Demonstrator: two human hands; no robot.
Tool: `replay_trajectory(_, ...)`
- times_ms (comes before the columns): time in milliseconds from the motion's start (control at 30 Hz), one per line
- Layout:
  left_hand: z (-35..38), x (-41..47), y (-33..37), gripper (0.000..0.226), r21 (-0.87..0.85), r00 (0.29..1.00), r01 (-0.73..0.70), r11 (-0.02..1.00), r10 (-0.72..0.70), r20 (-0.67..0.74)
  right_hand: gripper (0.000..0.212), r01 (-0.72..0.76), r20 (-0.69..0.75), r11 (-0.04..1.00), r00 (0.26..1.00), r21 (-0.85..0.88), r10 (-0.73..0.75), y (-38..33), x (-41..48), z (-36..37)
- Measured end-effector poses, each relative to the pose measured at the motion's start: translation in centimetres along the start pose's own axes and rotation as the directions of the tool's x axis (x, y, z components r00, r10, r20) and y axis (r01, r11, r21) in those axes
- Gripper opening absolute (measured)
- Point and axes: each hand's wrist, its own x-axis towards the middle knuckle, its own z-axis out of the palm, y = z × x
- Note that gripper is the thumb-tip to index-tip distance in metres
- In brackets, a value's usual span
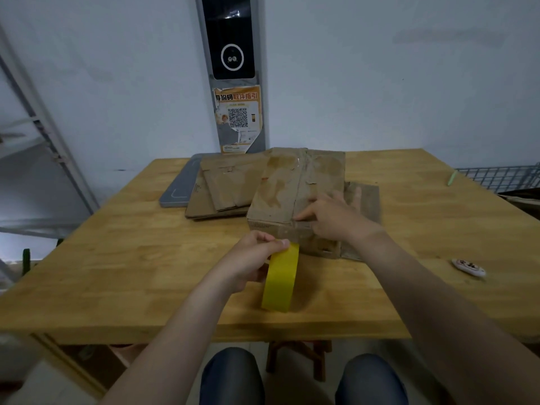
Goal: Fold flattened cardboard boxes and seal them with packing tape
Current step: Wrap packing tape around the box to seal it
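A folded-up brown cardboard box (280, 197) stands in the middle of the wooden table (117, 258), with clear tape along its top seam. My left hand (251, 258) grips a yellow roll of packing tape (282, 277) just in front of the box's near face. My right hand (330, 217) rests on the box's near top edge, fingers pressing by the seam. Behind and left of the box lies a stack of flattened cardboard boxes (222, 188). Another flat piece of cardboard (368, 200) lies under the box on the right.
A grey flat device (178, 188) lies at the back left under the cardboard stack. A small round white object (468, 266) and a green pen (452, 177) lie on the table's right side. A wire basket (502, 176) stands past the right edge, a metal shelf frame (43, 127) at left.
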Motion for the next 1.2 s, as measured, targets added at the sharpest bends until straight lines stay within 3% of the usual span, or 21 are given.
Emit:
replay_trajectory(133, -0.2, 0.6, 0.0, 0.05, 0.028, 1.0, 0.004, 1.0, -0.004, -0.016, 0.03, 0.055, -0.067, 0.984, 0.997, 0.169, -0.044, -0.2, 0.8, 0.2)
replay_trajectory(233, -0.2, 1.1, -0.1, 0.048, 0.037, 1.0, 0.01, 0.999, -0.009, -0.02, 0.029, 0.025, -0.058, 0.994, 0.998, 0.11, -0.018, -0.8, 0.9, 1.0)
replay_trajectory(333, -0.1, 1.4, 0.0, 0.038, 0.021, 1.0, 0.019, 1.0, -0.019, -0.004, 0.045, 0.04, -0.031, 0.998, 0.999, 0.048, -0.039, -1.1, 1.0, 1.5)
replay_trajectory(733, 0.1, -2.9, -2.4, 0.038, -0.016, 0.996, 0.028, 0.999, -0.026, 0.085, 0.043, 0.069, -0.022, 0.992, 0.998, 0.107, -0.067, -2.8, -3.5, 1.5)
replay_trajectory(1033, 1.1, -9.2, -4.5, 0.039, -0.05, 0.999, 0.051, 0.997, -0.051, 0.002, 0.024, 0.112, -0.029, 0.97, 0.994, 0.217, -0.109, -4.6, -6.6, 0.8)
replay_trajectory(1200, 0.7, -12.1, -6.2, 0.037, -0.084, 0.992, 0.079, 0.993, -0.087, -0.095, 0.037, 0.171, 0.024, 0.968, 0.984, 0.182, -0.178, -6.6, -7.4, 1.9)
